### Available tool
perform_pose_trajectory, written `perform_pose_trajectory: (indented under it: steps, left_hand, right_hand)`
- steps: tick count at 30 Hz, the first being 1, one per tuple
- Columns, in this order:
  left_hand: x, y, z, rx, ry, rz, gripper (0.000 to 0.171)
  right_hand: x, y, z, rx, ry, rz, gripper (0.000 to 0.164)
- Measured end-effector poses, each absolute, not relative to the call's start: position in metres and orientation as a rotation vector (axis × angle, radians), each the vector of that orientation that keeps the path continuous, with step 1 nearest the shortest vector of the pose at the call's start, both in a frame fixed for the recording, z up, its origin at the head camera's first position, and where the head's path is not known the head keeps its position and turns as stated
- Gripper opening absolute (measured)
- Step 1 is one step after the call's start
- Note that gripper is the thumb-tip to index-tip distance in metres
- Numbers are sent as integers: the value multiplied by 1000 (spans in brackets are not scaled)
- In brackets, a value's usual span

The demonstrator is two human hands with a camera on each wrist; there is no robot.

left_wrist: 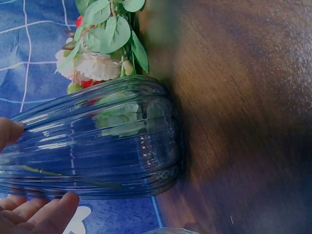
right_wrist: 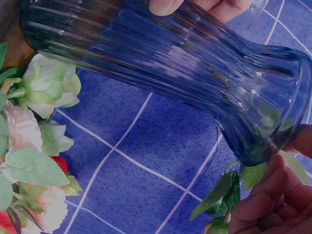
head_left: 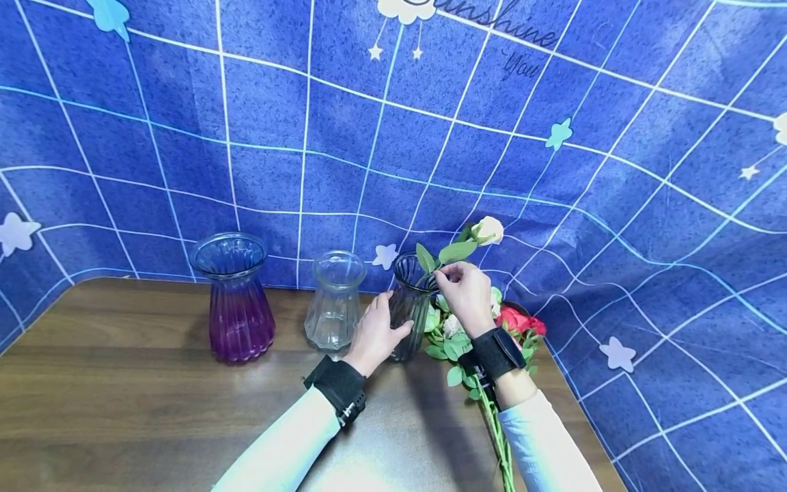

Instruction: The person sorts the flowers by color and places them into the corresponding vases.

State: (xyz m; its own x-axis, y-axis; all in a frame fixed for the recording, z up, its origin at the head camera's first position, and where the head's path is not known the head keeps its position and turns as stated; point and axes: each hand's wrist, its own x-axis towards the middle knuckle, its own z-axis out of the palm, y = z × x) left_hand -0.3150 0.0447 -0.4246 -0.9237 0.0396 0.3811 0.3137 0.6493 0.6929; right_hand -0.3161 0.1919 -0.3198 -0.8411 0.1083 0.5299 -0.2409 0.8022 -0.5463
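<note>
A smoky grey ribbed glass vase [head_left: 419, 316] stands on the table, my left hand [head_left: 376, 335] holding its body. In the left wrist view the thumb [left_wrist: 9, 132] lies on one side of the glass and the fingers [left_wrist: 56, 214] on the other. At the rim my right hand [head_left: 465, 297] pinches the stem of a white rose [head_left: 488, 231], whose head and green leaves lean out to the right. The rose's stem [left_wrist: 58, 173] shows through the glass, reaching down inside the vase. In the right wrist view, fingertips [right_wrist: 275, 168] sit right at the rim.
Left of the grey vase stand a clear glass vase [head_left: 332, 321] and a blue-to-purple one [head_left: 241, 318]. Red, pink and white flowers [head_left: 451, 345] lie in a bunch at the right, under the right forearm. A blue patterned cloth [head_left: 277, 130] hangs behind the wooden table [head_left: 123, 389].
</note>
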Motion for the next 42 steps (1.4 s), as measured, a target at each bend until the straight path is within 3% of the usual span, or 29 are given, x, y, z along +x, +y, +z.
perform_pose_trajectory:
  steps: [13, 31, 42]
  left_hand:
    - [-317, 44, -423, -293, -2518, -1152, 66]
    - [-317, 45, -428, -301, -2520, -1161, 66]
    - [-315, 46, -426, -277, -2530, -1189, 67]
  right_hand:
    - [-303, 218, -325, 48, -2389, 836, 16]
    - [-281, 260, -367, -85, -2529, 802, 16]
    - [-251, 281, -389, -136, -2636, 776, 14]
